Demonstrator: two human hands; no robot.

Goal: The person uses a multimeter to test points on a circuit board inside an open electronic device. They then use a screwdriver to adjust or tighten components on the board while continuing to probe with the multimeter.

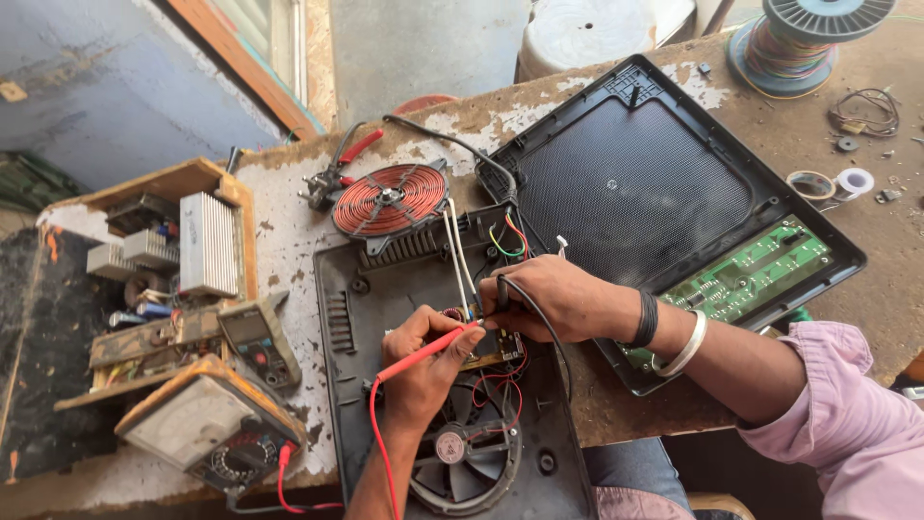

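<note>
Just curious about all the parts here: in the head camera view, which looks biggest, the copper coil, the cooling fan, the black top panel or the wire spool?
1. black top panel
2. copper coil and cooling fan: look alike; the fan is partly hidden.
3. wire spool, cut off by the frame's edge.

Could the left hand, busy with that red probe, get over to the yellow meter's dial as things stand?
Probably yes. The left hand would first have to drop the red probe. The yellow meter lies face up beside it, with only bare bench between.

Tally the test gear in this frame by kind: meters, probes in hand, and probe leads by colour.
Meters: 2, the analog multimeter and the digital multimeter
Probes in hand: 2, the red probe in the left hand, the black probe in the right hand
Red leads: 1
Black leads: 1
Total: 6
</note>
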